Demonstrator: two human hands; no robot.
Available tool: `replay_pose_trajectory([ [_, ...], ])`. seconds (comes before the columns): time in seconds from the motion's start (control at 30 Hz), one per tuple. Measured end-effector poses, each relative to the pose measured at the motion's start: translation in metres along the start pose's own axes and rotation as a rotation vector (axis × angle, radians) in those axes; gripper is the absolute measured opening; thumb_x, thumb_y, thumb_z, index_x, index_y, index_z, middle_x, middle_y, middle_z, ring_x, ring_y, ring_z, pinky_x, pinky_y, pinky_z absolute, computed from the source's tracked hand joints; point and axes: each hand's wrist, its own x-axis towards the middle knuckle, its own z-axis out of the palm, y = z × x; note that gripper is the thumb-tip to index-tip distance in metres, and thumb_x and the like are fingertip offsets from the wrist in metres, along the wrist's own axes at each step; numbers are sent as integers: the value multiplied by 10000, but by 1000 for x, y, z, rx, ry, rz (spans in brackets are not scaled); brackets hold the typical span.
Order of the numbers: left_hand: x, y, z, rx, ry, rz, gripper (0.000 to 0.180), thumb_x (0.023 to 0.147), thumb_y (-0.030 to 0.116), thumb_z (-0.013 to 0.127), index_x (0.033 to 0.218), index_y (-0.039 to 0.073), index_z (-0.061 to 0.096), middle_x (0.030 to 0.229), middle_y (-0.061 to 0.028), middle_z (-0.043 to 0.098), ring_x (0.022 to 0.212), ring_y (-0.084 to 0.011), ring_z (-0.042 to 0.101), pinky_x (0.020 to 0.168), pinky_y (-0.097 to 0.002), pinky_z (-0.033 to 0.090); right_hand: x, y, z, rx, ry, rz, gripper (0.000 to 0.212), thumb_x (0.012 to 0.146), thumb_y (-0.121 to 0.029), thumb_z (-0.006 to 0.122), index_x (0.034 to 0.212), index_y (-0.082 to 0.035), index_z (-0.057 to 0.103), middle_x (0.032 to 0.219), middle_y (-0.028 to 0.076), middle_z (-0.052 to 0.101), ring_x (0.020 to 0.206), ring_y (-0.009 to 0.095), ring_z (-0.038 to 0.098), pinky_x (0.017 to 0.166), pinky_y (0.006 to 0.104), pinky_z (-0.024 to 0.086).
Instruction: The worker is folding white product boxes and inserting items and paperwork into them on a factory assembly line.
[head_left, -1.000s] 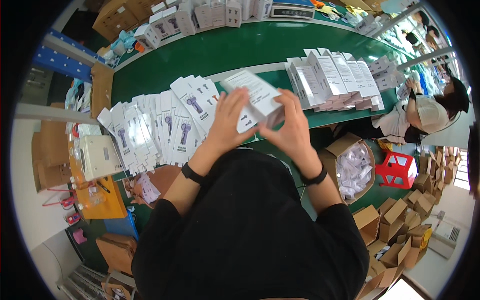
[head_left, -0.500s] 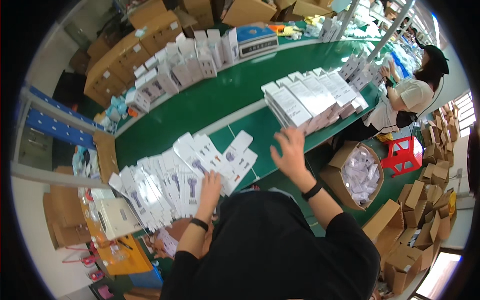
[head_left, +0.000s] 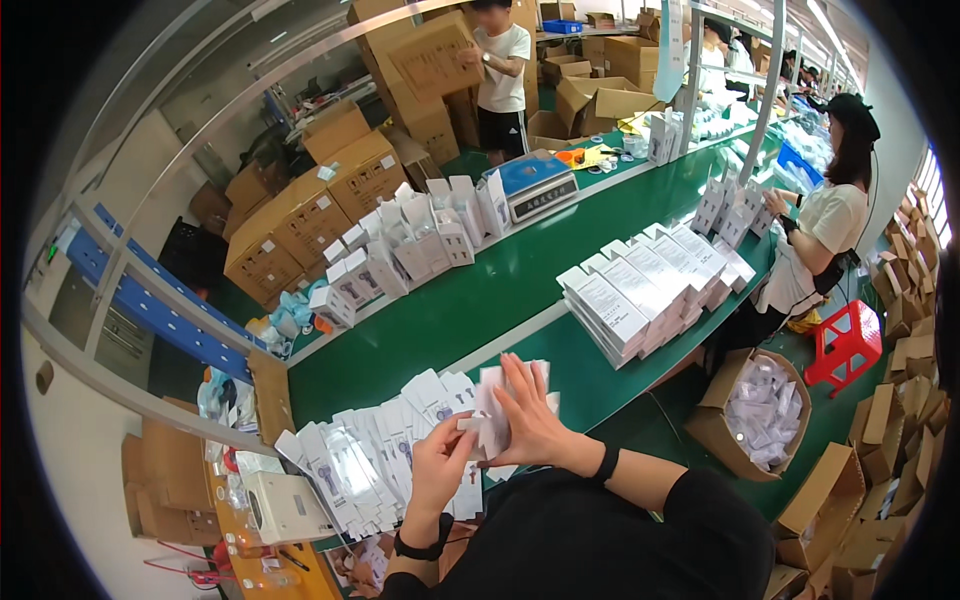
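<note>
Between my two hands stands a small white folding carton (head_left: 488, 408), partly hidden by the fingers. My left hand (head_left: 437, 470) pinches a flap at its near left side. Against its right side, my right hand (head_left: 535, 425) is pressed with the fingers upward, holding the carton. Flattened white printed cartons (head_left: 365, 455) lie fanned in an overlapping pile to the left of and under my hands. Beyond my right hand, folded white boxes (head_left: 640, 295) lie stacked in a slanting row on the green table (head_left: 480, 305).
Upright white boxes (head_left: 400, 245) line the far side beside a blue-topped scale (head_left: 540, 185). At right, a co-worker (head_left: 835, 205) handles boxes. Behind the table another person (head_left: 503, 75) holds a cardboard box (head_left: 435, 58). An open carton of plastic bags (head_left: 762, 410) and a red stool (head_left: 847, 345) stand right.
My right hand has come left from beside the stacked boxes. My left hand has lifted off the flat pile, and both now hold one carton. The view has tilted up, showing another person.
</note>
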Motion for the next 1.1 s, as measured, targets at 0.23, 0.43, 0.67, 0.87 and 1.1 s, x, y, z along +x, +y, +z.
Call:
replay_pose_trajectory([
  [0.23,36,34,-23,571,-270,-397,655,835,242,848,1399,-6,625,1008,-128,784,803,-202,749,716,-304,585,5,22,-10,-68,-167,-305,1123,582,-415,990,1507,-91,441,1476,272,506,1366,498,495,1154,594,386],
  [0.43,40,-18,-29,191,-127,457,859,794,307,870,1523,31,510,1374,-178,663,1187,-290,689,965,-392,564,5,18,-23,513,-193,256,959,653,-393,949,1440,-48,523,1340,215,611,1187,331,640,1017,401,505],
  [0.67,50,-11,24,281,-215,711,760,891,288,760,1544,76,435,1556,-156,490,1499,-313,414,1253,-448,279,23,-11,-44,601,45,306,655,881,-297,763,1413,11,538,1263,176,639,1063,330,673,947,390,529],
  [0.87,37,-3,78,-432,-145,163,513,984,170,616,1470,80,476,1529,-150,500,1459,-303,445,1226,-428,309,25,-23,-55,389,189,287,456,998,-152,544,1412,38,529,1245,177,633,1161,313,623,1030,381,475],
  [1.1,35,-5,96,-341,-173,174,358,1001,68,510,1359,71,520,1523,-134,476,1407,-245,457,1173,-400,368,-1,5,-52,556,181,521,446,912,-111,500,1324,41,575,1182,143,640,1135,263,604,1033,355,446],
])
